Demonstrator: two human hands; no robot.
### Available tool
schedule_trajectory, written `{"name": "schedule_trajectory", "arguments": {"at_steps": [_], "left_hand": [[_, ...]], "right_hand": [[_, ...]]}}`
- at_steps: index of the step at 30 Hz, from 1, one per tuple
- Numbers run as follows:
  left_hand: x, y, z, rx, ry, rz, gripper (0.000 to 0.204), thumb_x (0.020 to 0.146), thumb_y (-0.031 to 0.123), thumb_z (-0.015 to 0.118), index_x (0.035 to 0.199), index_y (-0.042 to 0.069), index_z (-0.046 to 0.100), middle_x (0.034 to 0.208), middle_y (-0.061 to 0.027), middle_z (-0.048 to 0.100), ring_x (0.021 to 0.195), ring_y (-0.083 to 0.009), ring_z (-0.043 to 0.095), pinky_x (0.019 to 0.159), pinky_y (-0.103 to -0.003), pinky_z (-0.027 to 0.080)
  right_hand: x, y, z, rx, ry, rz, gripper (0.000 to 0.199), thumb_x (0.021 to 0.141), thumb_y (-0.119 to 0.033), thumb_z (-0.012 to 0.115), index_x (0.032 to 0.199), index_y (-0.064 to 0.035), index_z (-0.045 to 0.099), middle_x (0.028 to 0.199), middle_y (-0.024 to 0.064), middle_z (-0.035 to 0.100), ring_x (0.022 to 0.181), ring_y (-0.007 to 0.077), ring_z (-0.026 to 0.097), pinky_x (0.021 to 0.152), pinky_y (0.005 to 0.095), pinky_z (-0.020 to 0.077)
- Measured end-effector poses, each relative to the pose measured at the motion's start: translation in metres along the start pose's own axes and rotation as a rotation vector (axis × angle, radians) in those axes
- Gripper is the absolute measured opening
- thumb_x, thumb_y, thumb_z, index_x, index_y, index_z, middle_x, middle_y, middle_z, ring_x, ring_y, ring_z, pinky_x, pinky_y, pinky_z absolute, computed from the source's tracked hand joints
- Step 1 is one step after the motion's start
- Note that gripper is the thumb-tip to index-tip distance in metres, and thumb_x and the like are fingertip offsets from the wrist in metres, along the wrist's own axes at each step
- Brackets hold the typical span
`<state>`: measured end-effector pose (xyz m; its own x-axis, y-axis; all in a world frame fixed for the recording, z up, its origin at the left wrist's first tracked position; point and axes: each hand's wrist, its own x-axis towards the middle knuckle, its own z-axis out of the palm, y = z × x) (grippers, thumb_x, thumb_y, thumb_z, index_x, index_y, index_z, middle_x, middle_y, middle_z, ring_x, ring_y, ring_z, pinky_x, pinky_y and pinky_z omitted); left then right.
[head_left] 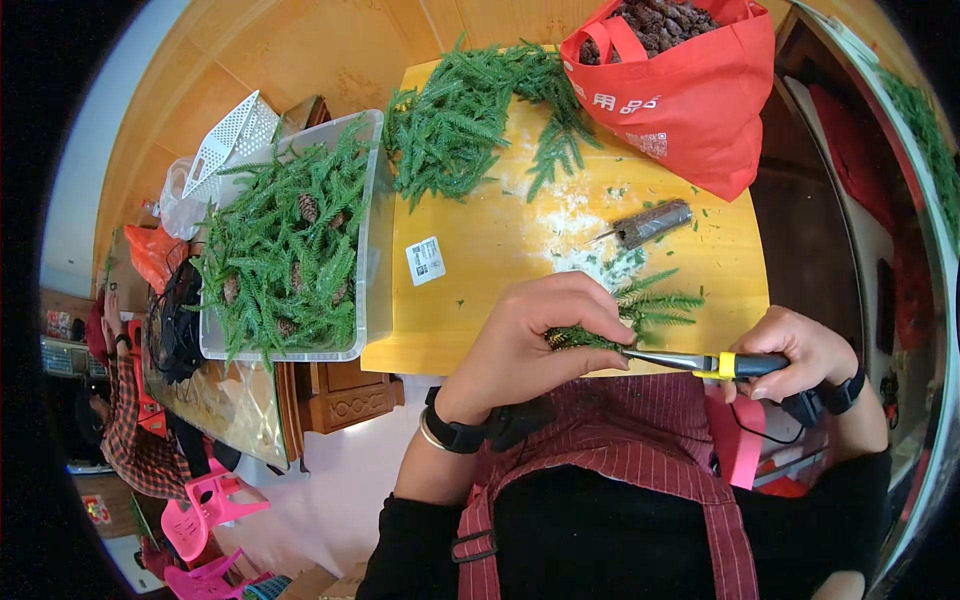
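Pic is looking bright w/ soft, even light, no hard shadows. Yellow table (480, 250) is shining a bit, esp. near the white dusty patch (565, 215). Middle is staying sharp. Edges are bending round & going black at the rim. Far left side is looking darker & a bit fuzzy.

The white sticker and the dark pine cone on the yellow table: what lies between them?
In the head view, white powdery residue on the yellow table.
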<state>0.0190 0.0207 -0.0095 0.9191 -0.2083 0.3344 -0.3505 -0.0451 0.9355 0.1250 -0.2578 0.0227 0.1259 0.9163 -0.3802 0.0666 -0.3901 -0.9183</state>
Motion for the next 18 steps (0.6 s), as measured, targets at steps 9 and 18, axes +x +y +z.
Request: {"name": "schedule_trajectory", "arguments": {"at_steps": [9,18], "left_hand": [[-0.001,0.014,0.003,0.027,0.044,0.050,0.025,0.057,-0.002,0.075,0.081,0.003,0.069,0.082,-0.0080,0.063,0.076,-0.0169,0.059,0.066,-0.027,0.045],[-0.004,0.015,-0.003,0.103,0.041,0.212,0.025,0.057,0.009,0.079,0.079,0.003,0.068,0.078,-0.0064,0.063,0.068,-0.0181,0.058,0.059,-0.028,0.044]], "right_hand": [[0.008,0.001,-0.005,0.458,-0.238,0.055,0.025,0.085,-0.021,0.057,0.077,0.0031,0.060,0.064,0.0030,0.059,0.048,0.0086,0.046,0.055,0.0239,0.0419],[0.010,-0.008,0.007,0.571,-0.371,-0.008,0.034,0.089,-0.025,0.050,0.088,0.0065,0.060,0.094,0.0182,0.063,0.100,0.0292,0.055,0.091,0.0385,0.0382]]}}
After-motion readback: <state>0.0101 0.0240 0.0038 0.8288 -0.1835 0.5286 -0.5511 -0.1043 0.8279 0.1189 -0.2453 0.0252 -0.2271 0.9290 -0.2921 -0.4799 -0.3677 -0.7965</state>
